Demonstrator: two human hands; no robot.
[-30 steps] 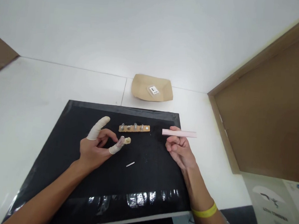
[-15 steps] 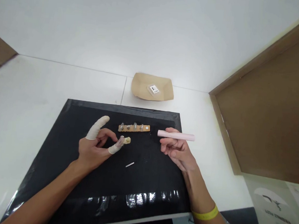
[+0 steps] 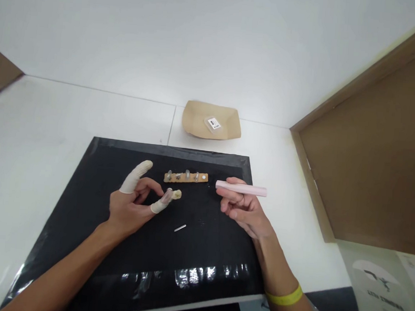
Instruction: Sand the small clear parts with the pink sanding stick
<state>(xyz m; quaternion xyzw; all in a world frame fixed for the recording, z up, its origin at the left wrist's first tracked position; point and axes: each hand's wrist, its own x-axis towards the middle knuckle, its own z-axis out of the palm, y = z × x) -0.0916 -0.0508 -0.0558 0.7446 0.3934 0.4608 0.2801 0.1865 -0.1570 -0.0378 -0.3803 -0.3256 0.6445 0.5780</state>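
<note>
My left hand (image 3: 130,202) is above the left part of a black mat, with white finger cots on several fingers. One covered finger points up and away from the rest. At its covered thumb and another fingertip, the hand pinches a small clear piece (image 3: 167,195), partly hidden. My right hand (image 3: 246,213) holds a pale pink tube (image 3: 242,188) almost level between its fingers. Between the hands, beyond them, lies a tan strip (image 3: 201,177) carrying several small clear and metallic pieces. A short silvery rod (image 3: 180,228) rests on the mat nearer to me.
Behind the black mat (image 3: 207,251) stands a tan paper tray (image 3: 194,118) with a small labelled clear box (image 3: 214,124) inside. White panels rise at the back. A brown board (image 3: 374,140) borders the right side, and a printed sheet (image 3: 380,284) is at lower right.
My right hand has shifted slightly left with the pink tube, which now tilts a little. My left hand stays nearly still.
</note>
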